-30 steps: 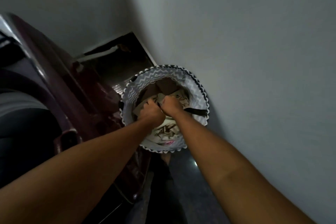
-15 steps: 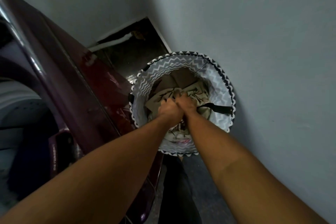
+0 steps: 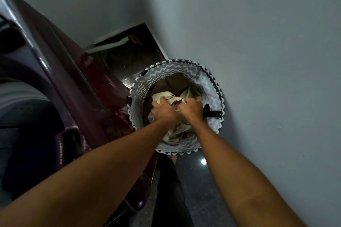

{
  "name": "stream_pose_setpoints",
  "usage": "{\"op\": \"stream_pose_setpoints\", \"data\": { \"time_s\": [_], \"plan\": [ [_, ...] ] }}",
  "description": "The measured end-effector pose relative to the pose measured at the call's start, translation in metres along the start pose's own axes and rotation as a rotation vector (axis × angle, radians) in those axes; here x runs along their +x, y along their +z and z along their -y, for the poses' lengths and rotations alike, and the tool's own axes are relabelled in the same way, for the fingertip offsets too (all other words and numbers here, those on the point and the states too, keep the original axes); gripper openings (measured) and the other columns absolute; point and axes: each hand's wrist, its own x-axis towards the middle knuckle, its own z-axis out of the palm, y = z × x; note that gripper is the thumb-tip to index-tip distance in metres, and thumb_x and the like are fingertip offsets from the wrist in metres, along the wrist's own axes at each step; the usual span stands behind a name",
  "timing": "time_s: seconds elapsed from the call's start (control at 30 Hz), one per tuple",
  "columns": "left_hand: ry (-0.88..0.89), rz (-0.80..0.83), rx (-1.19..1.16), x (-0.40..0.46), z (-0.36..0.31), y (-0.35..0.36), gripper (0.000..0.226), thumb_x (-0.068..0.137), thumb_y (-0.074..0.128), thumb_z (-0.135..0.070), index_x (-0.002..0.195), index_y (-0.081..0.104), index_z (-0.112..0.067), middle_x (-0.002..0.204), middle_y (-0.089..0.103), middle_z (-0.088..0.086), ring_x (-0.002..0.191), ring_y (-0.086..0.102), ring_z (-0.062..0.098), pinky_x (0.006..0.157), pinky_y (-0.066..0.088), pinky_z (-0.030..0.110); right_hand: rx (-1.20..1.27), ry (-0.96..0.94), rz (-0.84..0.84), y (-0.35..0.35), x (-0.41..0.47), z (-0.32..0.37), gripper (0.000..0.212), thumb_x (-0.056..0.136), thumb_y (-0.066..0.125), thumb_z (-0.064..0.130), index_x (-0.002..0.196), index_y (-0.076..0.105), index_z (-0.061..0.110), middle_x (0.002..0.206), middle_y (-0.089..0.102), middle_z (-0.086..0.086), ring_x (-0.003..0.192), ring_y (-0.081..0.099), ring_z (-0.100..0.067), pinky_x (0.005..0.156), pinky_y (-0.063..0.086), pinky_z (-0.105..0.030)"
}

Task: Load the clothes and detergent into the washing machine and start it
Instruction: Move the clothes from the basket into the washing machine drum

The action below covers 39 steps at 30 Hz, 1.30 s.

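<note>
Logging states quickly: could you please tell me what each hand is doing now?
Left hand: holding the cloth in the basket.
Right hand: holding the same cloth.

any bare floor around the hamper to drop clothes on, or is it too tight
Tight. The hamper sits close between the washing machine and the wall. Bare floor shows behind it toward the corner and in front of it by the wall. Inside, both hands, left hand and right hand, grip the printed cloth.
</note>
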Motion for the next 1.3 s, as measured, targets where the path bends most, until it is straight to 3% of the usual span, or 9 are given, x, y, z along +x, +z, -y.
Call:
{"op": "stream_pose_setpoints", "data": {
  "time_s": [0.13, 0.27, 0.47, 0.67, 0.83, 1.0, 1.17, 1.23, 1.3],
  "plan": [
    [0.13, 0.001, 0.037, -0.019, -0.002, -0.014, 0.09, 0.082, 0.072, -0.017, 0.149, 0.019, -0.041, 0.152, 0.018, 0.0, 0.137, 0.029, 0.036, 0.108, 0.034, 0.059, 0.11, 0.013, -0.017, -0.034, -0.015, 0.014, 0.04, 0.071, 0.049, 0.027, 0.095, 0.074, 0.007, 0.097, 0.072, -0.017, 0.088, 0.064, -0.033, 0.069, 0.047, -0.032],
    [0.182, 0.096, 0.086, -0.035, 0.0, -0.029, 0.095, 0.075, 0.076, -0.02, 0.149, 0.019, -0.041, 0.153, 0.02, 0.001, 0.142, 0.023, 0.038, 0.11, 0.018, 0.072, 0.063, -0.023, -0.033, -0.065, -0.029, 0.031, 0.041, 0.08, 0.052, 0.027, 0.104, 0.072, 0.001, 0.108, 0.07, -0.023, 0.099, 0.064, -0.037, 0.073, 0.045, -0.033],
    [0.353, 0.147, -0.092, -0.066, 0.003, -0.054, 0.114, 0.059, 0.092, -0.029, 0.15, 0.023, -0.022, 0.146, 0.03, 0.008, 0.134, 0.037, 0.031, 0.107, 0.042, 0.042, -0.042, -0.11, -0.054, -0.106, -0.06, 0.063, 0.037, 0.073, 0.058, 0.029, 0.096, 0.074, 0.005, 0.106, 0.071, -0.021, 0.096, 0.064, -0.036, 0.072, 0.044, -0.032],
    [0.429, 0.173, -0.224, -0.084, -0.004, -0.074, 0.13, 0.053, 0.095, -0.042, 0.153, 0.015, -0.021, 0.147, 0.034, 0.005, 0.133, 0.039, 0.022, 0.097, 0.042, 0.028, 0.004, -0.167, -0.146, -0.134, -0.092, 0.093, 0.016, 0.076, 0.06, 0.018, 0.072, 0.071, 0.006, 0.078, 0.069, -0.017, 0.082, 0.064, -0.034, 0.068, 0.045, -0.034],
    [0.348, 0.084, -0.2, -0.088, -0.005, -0.079, 0.114, 0.063, 0.089, -0.026, 0.151, 0.016, -0.024, 0.138, 0.042, 0.014, 0.125, 0.048, 0.034, 0.101, 0.048, 0.046, 0.043, -0.208, -0.179, -0.13, -0.1, 0.102, 0.033, 0.076, 0.058, 0.008, 0.052, 0.035, 0.014, 0.054, 0.038, 0.0, 0.062, 0.042, -0.024, 0.052, 0.026, -0.036],
    [0.22, -0.11, -0.2, -0.082, 0.008, -0.091, 0.07, 0.073, 0.082, -0.03, 0.127, 0.04, -0.018, 0.122, 0.053, 0.012, 0.109, 0.058, 0.033, 0.081, 0.051, 0.04, 0.186, -0.313, -0.185, -0.12, -0.104, 0.114, 0.029, 0.072, 0.06, 0.003, 0.062, 0.038, 0.019, 0.065, 0.043, 0.002, 0.062, 0.037, -0.016, 0.053, 0.028, -0.031],
    [0.422, -0.257, 0.051, -0.087, 0.013, -0.11, 0.035, 0.085, 0.067, -0.038, 0.114, 0.058, -0.02, 0.107, 0.067, 0.009, 0.102, 0.064, 0.032, 0.078, 0.051, 0.039, 0.215, -0.468, -0.304, -0.123, -0.108, 0.12, 0.019, 0.074, 0.053, -0.004, 0.07, 0.047, 0.014, 0.084, 0.049, -0.005, 0.066, 0.042, -0.015, 0.058, 0.03, -0.022],
    [0.49, -0.285, 0.151, -0.088, 0.009, -0.114, 0.063, 0.076, 0.072, -0.059, 0.125, 0.054, -0.023, 0.123, 0.06, 0.007, 0.118, 0.056, 0.031, 0.091, 0.047, 0.046, 0.244, -0.46, -0.379, -0.131, -0.108, 0.127, 0.015, 0.075, 0.05, -0.004, 0.07, 0.049, 0.01, 0.076, 0.052, -0.003, 0.065, 0.045, -0.019, 0.058, 0.032, -0.029],
    [0.593, -0.185, -0.006, -0.092, 0.0, -0.118, 0.119, 0.054, 0.082, -0.069, 0.15, 0.027, -0.026, 0.148, 0.037, 0.006, 0.138, 0.035, 0.029, 0.11, 0.036, 0.052, 0.312, -0.398, -0.394, -0.141, -0.106, 0.138, 0.015, 0.081, 0.049, -0.001, 0.068, 0.049, 0.007, 0.065, 0.05, -0.001, 0.062, 0.044, -0.02, 0.056, 0.033, -0.033]
  ]
}}
